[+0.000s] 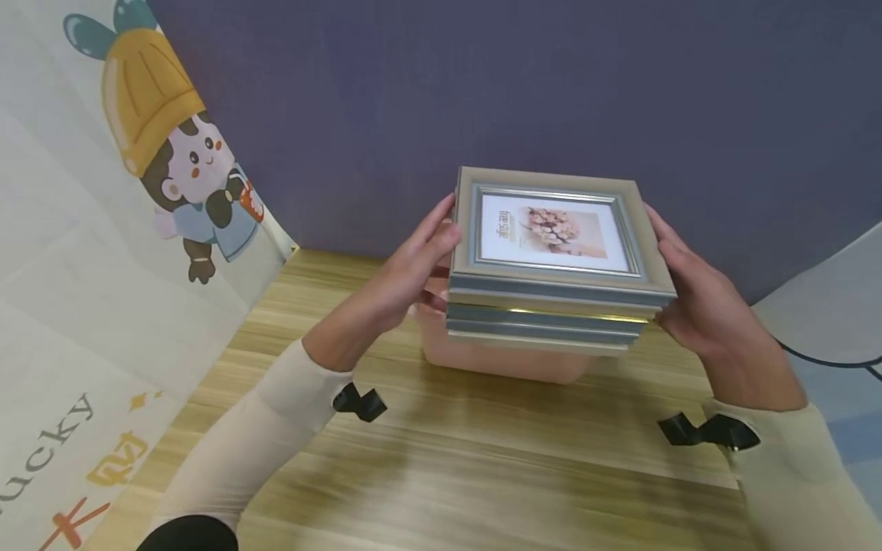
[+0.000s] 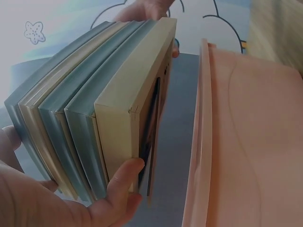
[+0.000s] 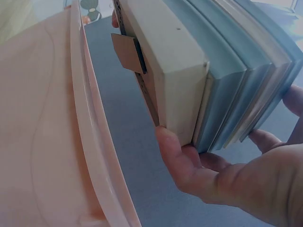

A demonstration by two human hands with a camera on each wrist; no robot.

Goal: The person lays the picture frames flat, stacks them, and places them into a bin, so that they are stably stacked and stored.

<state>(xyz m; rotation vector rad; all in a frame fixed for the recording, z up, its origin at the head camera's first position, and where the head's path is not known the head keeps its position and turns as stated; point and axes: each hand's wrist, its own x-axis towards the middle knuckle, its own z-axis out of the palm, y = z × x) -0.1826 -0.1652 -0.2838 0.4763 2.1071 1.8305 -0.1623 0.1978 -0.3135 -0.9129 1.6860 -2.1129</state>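
Both hands hold a stack of several picture frames above a pink plastic bin. The top frame has a beige and blue-grey border around a print of pink flowers. My left hand grips the stack's left end, fingertips curling under the lowest frame in the left wrist view. At the opposite end my right hand holds it the same way, its fingers at the bottom frame's edge. A brown backing flap sticks out beneath the lowest frame. The stack hides most of the bin's opening.
The bin stands on a wood-grain table, close to a dark blue-grey panel behind it. A white wall covering with a cartoon figure lines the left side. A black cable hangs at the right.
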